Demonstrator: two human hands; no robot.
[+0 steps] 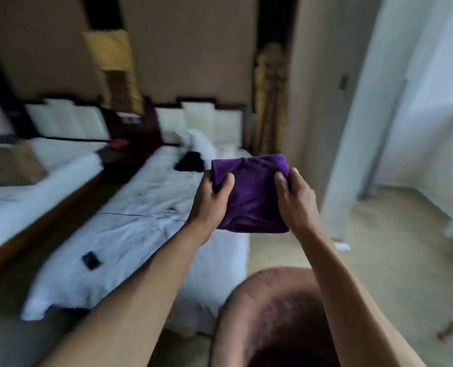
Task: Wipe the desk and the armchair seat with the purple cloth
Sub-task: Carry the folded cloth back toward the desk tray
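I hold the folded purple cloth (251,192) out in front of me with both hands, in the air above the foot of a bed. My left hand (212,200) grips its left edge, thumb on top. My right hand (295,202) grips its right edge the same way. The brown armchair (270,313) is below my forearms at the bottom centre; I see its rounded back and part of the dark seat. No desk is in view. The picture is blurred by motion.
Two beds with white sheets fill the left and centre; the nearer bed (140,207) carries a dark phone (91,260), a black garment (191,161) and a thin cable. A dark nightstand (130,144) stands between them. Beige carpet (378,260) and white curtains lie to the right.
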